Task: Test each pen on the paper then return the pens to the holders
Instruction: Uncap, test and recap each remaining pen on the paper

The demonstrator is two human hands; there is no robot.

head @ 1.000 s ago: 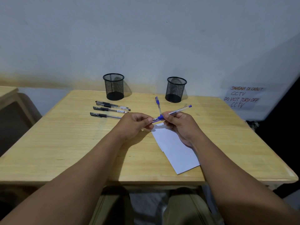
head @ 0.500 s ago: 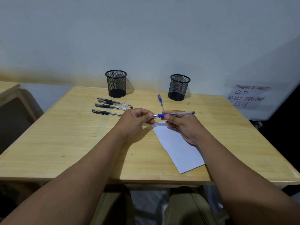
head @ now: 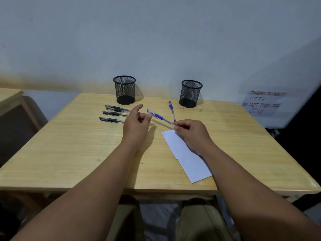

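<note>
Above the paper's [head: 186, 154] far end, the right hand [head: 192, 134] pinches a capped blue pen [head: 159, 116] by its tail, cap pointing leftward at the left hand [head: 136, 125], whose loosely spread fingers hold nothing.

Two black wire-mesh cylindrical pen holders [head: 124, 90] [head: 191, 93] stood at the far edge of the pale wooden counter [head: 73, 146]. Three black-capped clear pens [head: 116, 108] [head: 114, 113] [head: 111, 120] lay left of the single white paper sheet [head: 189, 162]; two blue-capped clear pens [head: 159, 116] [head: 172, 110] were beyond it.
</note>
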